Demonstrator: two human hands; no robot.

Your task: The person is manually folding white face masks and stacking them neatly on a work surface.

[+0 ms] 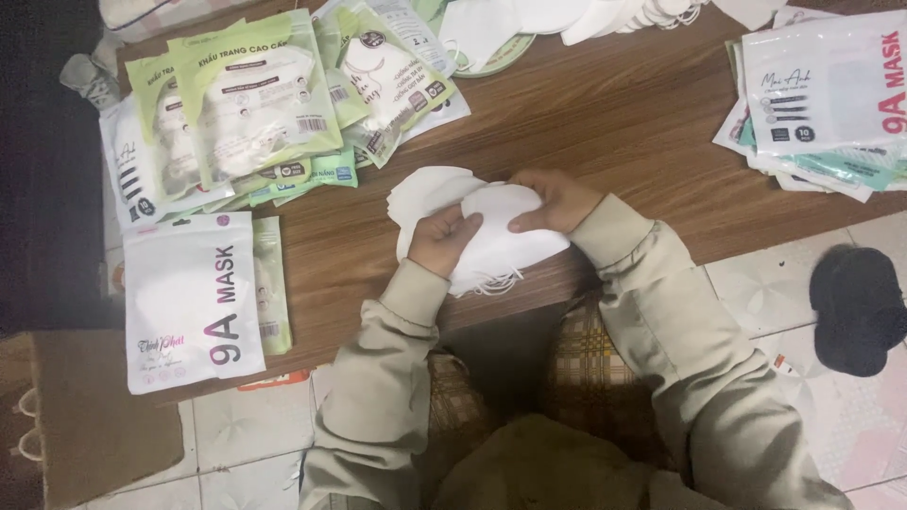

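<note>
Masks, white, in a fanned stack, sit at the near edge of the wooden bench, centre of view, between both my hands. Ear loops hang off the stack's 6 o'clock side, over the bench edge.

Bench: the largest thing in view, with a bare strip of wood from the stack out toward 1 o'clock. Tiled floor begins at 4 o'clock; a dark cloth lump lies on it.

Green-and-white mask packets, a loose heap at 10 to 11 o'clock. Second pile of packets at 2 o'clock. One large white packet at 8 o'clock, overhanging the bench edge. More loose white masks at 12 o'clock.

Left hand: grip clenched on the stack's lower left, thumb on top. Right hand: grip pinching the top mask at its upper right edge.

Judgement: squaring goes best with the left pinning the stack flat while the right aligns the edges; loops should be kept clear of my fingers.

Room: free wood lies toward 1 o'clock; 9 o'clock is tight against the packets, and the near edge leaves little margin.
</note>
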